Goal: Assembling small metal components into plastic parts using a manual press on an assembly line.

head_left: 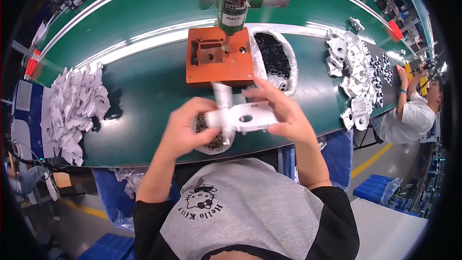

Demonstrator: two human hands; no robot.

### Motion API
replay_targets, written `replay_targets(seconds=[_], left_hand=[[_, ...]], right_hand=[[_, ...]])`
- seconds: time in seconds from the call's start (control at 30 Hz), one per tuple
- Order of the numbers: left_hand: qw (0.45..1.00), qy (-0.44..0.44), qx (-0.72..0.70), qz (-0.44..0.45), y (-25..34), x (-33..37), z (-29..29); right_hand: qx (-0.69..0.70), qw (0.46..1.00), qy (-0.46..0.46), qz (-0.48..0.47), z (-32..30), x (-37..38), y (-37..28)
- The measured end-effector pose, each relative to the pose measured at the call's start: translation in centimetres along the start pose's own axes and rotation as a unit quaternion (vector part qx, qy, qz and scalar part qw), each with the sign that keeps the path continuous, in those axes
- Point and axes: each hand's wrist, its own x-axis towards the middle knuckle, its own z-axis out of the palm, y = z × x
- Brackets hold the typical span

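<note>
Between my two hands is a white moulded plastic part (257,121) with a round hole, held over the near side of the bench. My left hand (180,127) pinches its left end, where upright white pieces are smeared by motion. Around the right end my right hand (288,113) is closed, thumb below and fingers above. A small dark thing (248,94) by the right fingertips is too blurred to name. Below the left hand, partly covered, sits a bag of small brass-coloured screws (214,139). Just beyond the part stands an orange fixture block (219,74).
A green power-driver head (233,7) hangs over the orange block. Right of it lies a bag of black parts (274,55). White parts are heaped at left (79,106) and right (358,62). Another person (409,110) works at far right.
</note>
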Motion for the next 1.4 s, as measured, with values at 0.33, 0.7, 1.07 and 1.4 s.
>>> replay_targets(seconds=[0.33, 0.7, 1.07, 1.4], left_hand=[[0.995, 0.013, 0.082, 0.061, 0.9, 0.1, 4.2], [0.970, 0.072, 0.179, 0.148, 0.1, 0.0, 4.9], [0.957, 0.049, 0.241, 0.152, 0.0, 0.4, 4.9], [0.969, 0.058, 0.196, 0.137, 0.1, -0.4, 5.8]], right_hand=[[0.221, 0.966, 0.115, 0.077, 4.5, 2.1, 1.0], [0.233, 0.961, 0.057, 0.138, 4.1, 1.8, 1.6], [0.313, 0.926, 0.030, 0.211, 3.8, 2.1, 2.6], [0.250, 0.952, 0.082, 0.154, 4.1, 1.9, 3.0]])
